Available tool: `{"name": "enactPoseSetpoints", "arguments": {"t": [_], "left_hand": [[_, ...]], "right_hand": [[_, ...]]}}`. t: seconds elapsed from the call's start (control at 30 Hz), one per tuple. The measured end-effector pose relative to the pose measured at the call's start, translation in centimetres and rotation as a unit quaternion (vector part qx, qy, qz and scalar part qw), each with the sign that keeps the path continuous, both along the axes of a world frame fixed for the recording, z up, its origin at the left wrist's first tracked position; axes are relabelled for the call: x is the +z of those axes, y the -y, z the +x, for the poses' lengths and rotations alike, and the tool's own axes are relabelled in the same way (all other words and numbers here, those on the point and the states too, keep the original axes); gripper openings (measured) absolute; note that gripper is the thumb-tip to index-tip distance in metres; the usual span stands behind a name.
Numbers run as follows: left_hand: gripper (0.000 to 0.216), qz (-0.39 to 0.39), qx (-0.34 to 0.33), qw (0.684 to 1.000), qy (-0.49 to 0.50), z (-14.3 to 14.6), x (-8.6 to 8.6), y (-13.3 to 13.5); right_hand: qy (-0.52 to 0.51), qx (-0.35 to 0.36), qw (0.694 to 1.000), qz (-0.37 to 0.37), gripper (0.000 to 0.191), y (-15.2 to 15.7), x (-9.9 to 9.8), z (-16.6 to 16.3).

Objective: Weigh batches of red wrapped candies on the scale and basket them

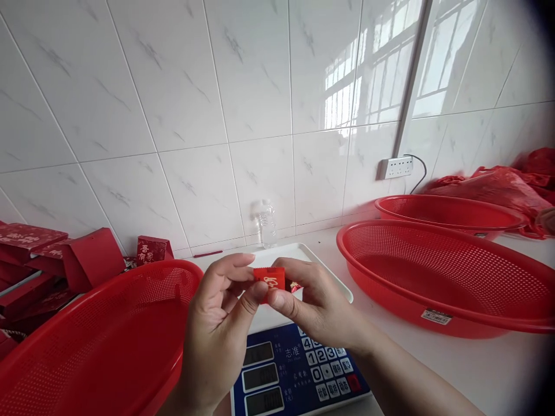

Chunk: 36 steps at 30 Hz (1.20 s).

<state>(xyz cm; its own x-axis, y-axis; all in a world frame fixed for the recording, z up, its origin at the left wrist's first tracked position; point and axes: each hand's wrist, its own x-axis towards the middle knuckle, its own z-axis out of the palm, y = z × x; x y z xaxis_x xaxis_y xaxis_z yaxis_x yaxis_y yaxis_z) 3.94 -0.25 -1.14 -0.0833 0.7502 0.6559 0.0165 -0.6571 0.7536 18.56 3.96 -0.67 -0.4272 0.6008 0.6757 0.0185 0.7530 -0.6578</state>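
My left hand [219, 329] and my right hand [316, 303] meet above a digital scale [290, 370], both pinching a small red packet [270, 278] with a white and gold pattern. The left thumb and fingers grip its left edge, the right thumb and fingers its right edge. The packet is held upright over the scale's white weighing tray [303, 254]. A sliver of another red piece shows just behind my right fingers.
A red mesh basket [99, 341] sits at the left, two more [437, 277] at the right. Red gift boxes [52, 260] pile at far left. A clear plastic bottle [266, 222] stands by the tiled wall. A wall socket [396, 167] and red plastic bags [498, 188] are at right.
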Motion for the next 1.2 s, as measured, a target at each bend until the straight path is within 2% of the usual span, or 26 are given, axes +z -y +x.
{"name": "enactPoseSetpoints", "arguments": {"t": [0.13,0.33,0.5,0.7,0.83,0.97,1.03,1.2], "left_hand": [[0.026,-0.028,-0.041,0.999,-0.004,0.13,0.02,-0.17],[0.025,-0.07,-0.107,0.991,0.027,0.24,0.19,-0.32],[0.024,-0.071,-0.103,0.991,0.039,0.27,0.07,-0.47],[0.018,-0.047,-0.087,0.994,0.046,0.21,-0.29,-0.66],[0.011,-0.069,-0.101,0.992,-0.043,0.2,-0.27,-0.76],[0.018,-0.081,-0.076,0.982,-0.155,0.26,-0.33,-0.73],[0.018,-0.078,-0.086,0.981,-0.158,0.27,-0.25,-0.68],[0.014,-0.084,-0.137,0.979,-0.122,0.22,0.12,-0.65]], "right_hand": [[-0.005,0.003,1.0,0.016,0.048,-0.03,-0.01,0.0],[-0.027,0.014,0.997,0.072,0.048,-0.15,-0.12,-0.14],[-0.021,-0.007,0.995,0.101,0.05,-0.32,-0.26,-0.16],[-0.024,-0.02,0.998,0.047,0.051,-0.05,-0.25,-0.46],[-0.044,-0.05,0.994,0.089,0.048,0.0,-0.57,-0.74],[-0.031,-0.072,0.993,0.085,0.049,-0.07,-0.77,-0.88],[-0.036,-0.044,0.996,0.065,0.049,-0.05,-0.69,-0.91],[-0.085,0.103,0.99,-0.054,0.047,-0.07,-0.55,-0.95]]}}
